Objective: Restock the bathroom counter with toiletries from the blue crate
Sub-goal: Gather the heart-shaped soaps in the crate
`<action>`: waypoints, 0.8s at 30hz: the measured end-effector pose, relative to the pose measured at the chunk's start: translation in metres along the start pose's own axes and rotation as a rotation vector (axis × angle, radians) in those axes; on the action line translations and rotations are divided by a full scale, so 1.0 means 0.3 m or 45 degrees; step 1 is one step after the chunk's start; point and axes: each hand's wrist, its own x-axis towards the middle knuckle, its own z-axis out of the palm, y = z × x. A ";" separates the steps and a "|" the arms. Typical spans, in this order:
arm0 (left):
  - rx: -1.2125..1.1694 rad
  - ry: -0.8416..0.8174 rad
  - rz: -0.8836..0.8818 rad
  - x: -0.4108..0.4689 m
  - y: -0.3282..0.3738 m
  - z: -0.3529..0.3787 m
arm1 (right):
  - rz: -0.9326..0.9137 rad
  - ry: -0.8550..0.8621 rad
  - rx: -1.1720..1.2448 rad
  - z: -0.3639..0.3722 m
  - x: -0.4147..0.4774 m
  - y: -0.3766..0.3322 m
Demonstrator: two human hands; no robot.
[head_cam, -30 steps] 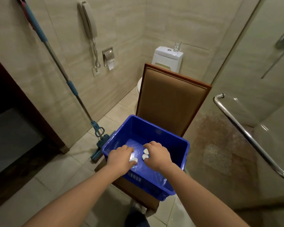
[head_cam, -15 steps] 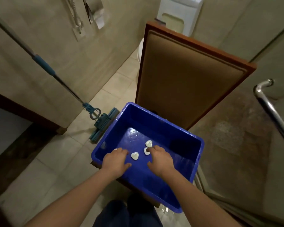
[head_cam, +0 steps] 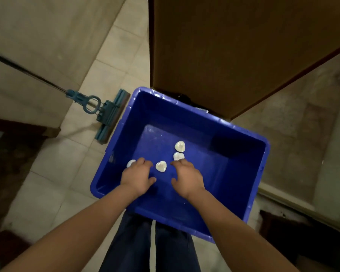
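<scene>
Both bare forearms are stretched forward and down into the blue crate [head_cam: 202,114], which is seen from above, just in front of a tall brown chair back [head_cam: 234,55]. The left hand [head_cam: 136,176] is held palm down over the crate floor, its fingers bent and its thumb spread away to the right. Its fingertips are laid over a white heart-shaped piece [head_cam: 130,163], of which only the left edge is seen, so whether that piece is grasped cannot be told. The right hand [head_cam: 186,177] is likewise held palm down, fingers loosely bent and released, thumb apart, the fingertips reaching the near edge of a second heart [head_cam: 178,155]. A third heart [head_cam: 161,166] is left free between the hands, and a fourth heart [head_cam: 180,146] lies just beyond the second. What the hearts are made of cannot be made out. The handle of a mop [head_cam: 106,116] on the floor tiles is cut off at the left edge.
</scene>
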 end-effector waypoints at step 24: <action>0.325 0.029 -0.134 0.251 -0.145 0.155 | 0.076 0.133 -0.223 0.310 0.296 -0.061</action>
